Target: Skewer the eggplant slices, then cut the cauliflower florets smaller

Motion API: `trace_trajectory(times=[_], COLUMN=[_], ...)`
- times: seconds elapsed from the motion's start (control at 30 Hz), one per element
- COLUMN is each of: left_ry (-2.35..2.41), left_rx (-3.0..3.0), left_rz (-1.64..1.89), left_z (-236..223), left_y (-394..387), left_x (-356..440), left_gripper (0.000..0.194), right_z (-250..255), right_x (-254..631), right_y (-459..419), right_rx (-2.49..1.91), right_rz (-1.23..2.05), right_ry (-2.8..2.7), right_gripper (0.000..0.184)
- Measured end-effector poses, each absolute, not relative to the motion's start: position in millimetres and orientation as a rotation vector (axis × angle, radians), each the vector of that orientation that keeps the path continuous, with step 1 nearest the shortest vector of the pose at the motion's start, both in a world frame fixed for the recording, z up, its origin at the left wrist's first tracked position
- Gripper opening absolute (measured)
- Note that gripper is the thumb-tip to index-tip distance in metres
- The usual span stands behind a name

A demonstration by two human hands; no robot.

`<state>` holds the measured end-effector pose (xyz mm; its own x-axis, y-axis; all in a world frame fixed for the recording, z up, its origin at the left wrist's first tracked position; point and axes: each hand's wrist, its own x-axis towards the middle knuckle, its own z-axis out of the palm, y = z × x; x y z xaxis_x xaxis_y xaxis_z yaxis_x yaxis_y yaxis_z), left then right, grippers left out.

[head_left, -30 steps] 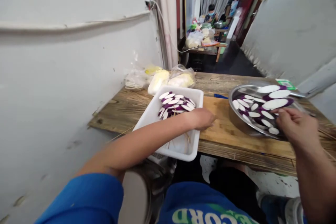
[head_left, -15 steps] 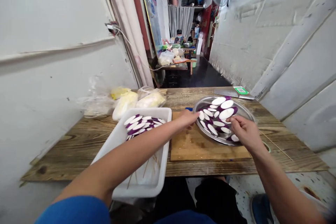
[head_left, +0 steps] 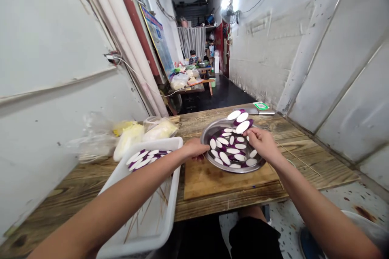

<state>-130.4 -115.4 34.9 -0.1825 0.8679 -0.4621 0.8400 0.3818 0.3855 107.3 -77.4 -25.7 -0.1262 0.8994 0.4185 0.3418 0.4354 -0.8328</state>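
Observation:
A round metal bowl point(head_left: 217, 124) holding purple-skinned white eggplant slices point(head_left: 224, 158) rests on a wooden cutting board point(head_left: 197, 186). My left hand point(head_left: 196, 148) grips its left rim, thumb over the edge and fingers below. Above the bowl's far right side, my right hand point(head_left: 260, 142) is closed on a skewer of eggplant slices point(head_left: 242, 126); the stick is mostly hidden by the slices and fingers. To the left, partly under my left forearm, a white plastic tub point(head_left: 178, 149) contains skewered eggplant slices point(head_left: 142, 158) with their sticks pointing toward me.
Behind the bowl lies a knife point(head_left: 264, 112) beside a green-edged code card point(head_left: 260, 106). A loose thin stick point(head_left: 300, 160) lies at the right. Plastic bags point(head_left: 130, 139) of pale food stand behind the tub. Farther back, a person point(head_left: 193, 57) sits at another table.
My right hand has lifted the eggplant skewer a little above the other slices. My left hand still holds the bowl's rim. The whole view has shifted, so the scene appears farther left.

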Motion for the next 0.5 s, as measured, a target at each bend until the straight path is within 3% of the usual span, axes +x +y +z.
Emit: trace_trajectory(times=[0.2, 0.37, 0.5], left_ry=[2.162, 2.416, 2.057], left_rx=[1.513, 2.202, 2.501], left_rz=[-0.204, -0.478, -0.446], left_z=[50, 59, 39], left_y=[-121, -114, -94], left_x=[-138, -108, -73], left_gripper=[0.029, 0.036, 0.035], right_z=[-36, -40, -39], right_x=[97, 90, 88], right_y=[-76, -75, -74], right_rx=[-1.052, -1.057, -1.139], right_rz=[0.664, 0.624, 0.581], right_ry=[-1.719, -1.700, -1.662], right_gripper=[0.027, 0.027, 0.028])
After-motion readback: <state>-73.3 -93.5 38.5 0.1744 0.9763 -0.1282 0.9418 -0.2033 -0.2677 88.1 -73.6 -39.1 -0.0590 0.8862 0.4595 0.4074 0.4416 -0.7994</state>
